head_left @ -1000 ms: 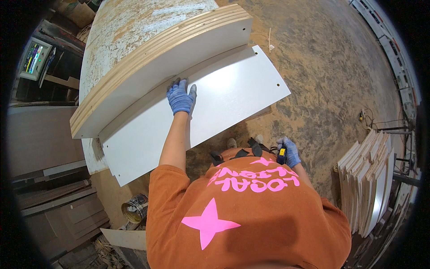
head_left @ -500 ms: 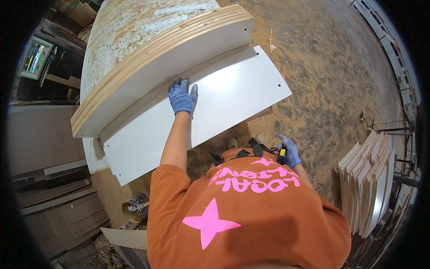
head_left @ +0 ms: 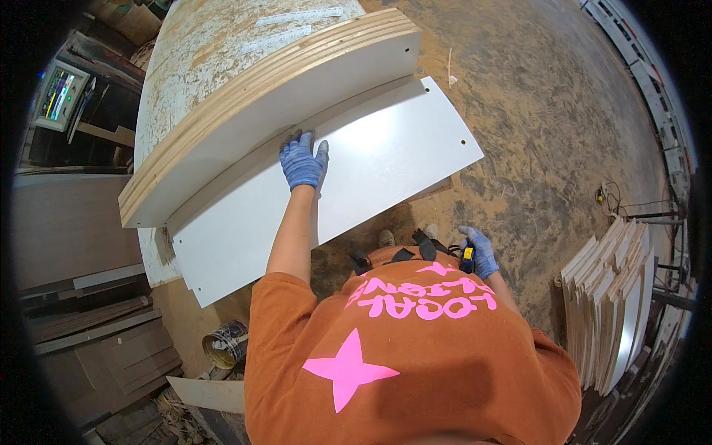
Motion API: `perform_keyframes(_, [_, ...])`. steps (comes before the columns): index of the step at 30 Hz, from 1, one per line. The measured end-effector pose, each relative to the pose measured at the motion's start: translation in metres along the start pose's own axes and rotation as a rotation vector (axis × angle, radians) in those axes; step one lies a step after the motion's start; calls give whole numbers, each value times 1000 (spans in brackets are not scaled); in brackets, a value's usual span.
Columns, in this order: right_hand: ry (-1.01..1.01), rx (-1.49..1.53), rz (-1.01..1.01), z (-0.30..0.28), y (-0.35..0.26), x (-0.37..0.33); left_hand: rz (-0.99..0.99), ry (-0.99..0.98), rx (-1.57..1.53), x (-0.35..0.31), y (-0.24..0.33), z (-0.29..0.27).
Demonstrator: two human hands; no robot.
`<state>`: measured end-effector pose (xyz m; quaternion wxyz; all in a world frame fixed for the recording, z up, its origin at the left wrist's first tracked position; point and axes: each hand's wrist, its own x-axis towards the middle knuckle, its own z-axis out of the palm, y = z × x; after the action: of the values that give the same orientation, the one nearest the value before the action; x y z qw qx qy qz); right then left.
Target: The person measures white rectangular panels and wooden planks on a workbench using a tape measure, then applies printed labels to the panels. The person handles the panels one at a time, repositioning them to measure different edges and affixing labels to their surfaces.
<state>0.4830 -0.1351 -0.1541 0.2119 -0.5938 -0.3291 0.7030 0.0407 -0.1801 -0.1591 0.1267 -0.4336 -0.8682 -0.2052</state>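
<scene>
A long white panel (head_left: 386, 141) with dark holes near its ends lies on the worktable. Along its far side a stack of white-faced boards with plywood edges (head_left: 289, 72) stands on edge. My left hand (head_left: 301, 163), in a blue-grey glove, rests flat on the panel with fingers spread. Its fingertips are close to the foot of the standing stack. Low at my right side is my right hand (head_left: 483, 254), also gloved, with its fingers partly curled round a yellow and black tape measure (head_left: 467, 257). Part of that grip is hidden.
The scuffed worktable top (head_left: 200, 63) extends beyond the stack. Leaning boards (head_left: 604, 304) stand at the right, near a cable (head_left: 612, 194) on the dusty floor. A bucket (head_left: 224, 345) stands at lower left, below stacked sheets (head_left: 74, 230). A lit screen (head_left: 59, 96) is at far left.
</scene>
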Motion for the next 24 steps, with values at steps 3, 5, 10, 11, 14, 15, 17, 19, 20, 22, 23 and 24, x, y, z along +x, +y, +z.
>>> perform_keyframes(3, [-15,-4,-13,-3,3,2,5,18,-4,-1,-1,3])
perform_keyframes(5, [-22,17,-12,-8,9,6,0,11,-7,-1,-1,3])
perform_keyframes(10, [-13,29,7,-13,17,12,12,29,-15,-1,-2,5])
perform_keyframes(11, [-23,24,4,-13,17,12,15,37,-16,-1,-2,5])
perform_keyframes(14, [-48,13,-13,-15,18,13,9,39,-13,-2,-2,5])
perform_keyframes(15, [-54,10,-20,-16,18,14,8,32,-6,-1,-2,5])
perform_keyframes(17, [-58,12,-18,-15,17,13,3,17,8,-1,-2,5])
perform_keyframes(19, [-57,8,-15,-14,17,12,3,23,6,-1,-2,4])
perform_keyframes(20, [-53,6,-13,-14,17,12,4,26,4,-1,0,2])
perform_keyframes(22, [-51,5,-12,-14,17,12,-55,-75,-36,1,2,-1])
perform_keyframes(23, [-54,8,-14,-14,17,12,-84,-125,-56,1,3,-2])
perform_keyframes(24, [-57,10,-15,-14,17,12,-87,-126,-56,1,3,-3])
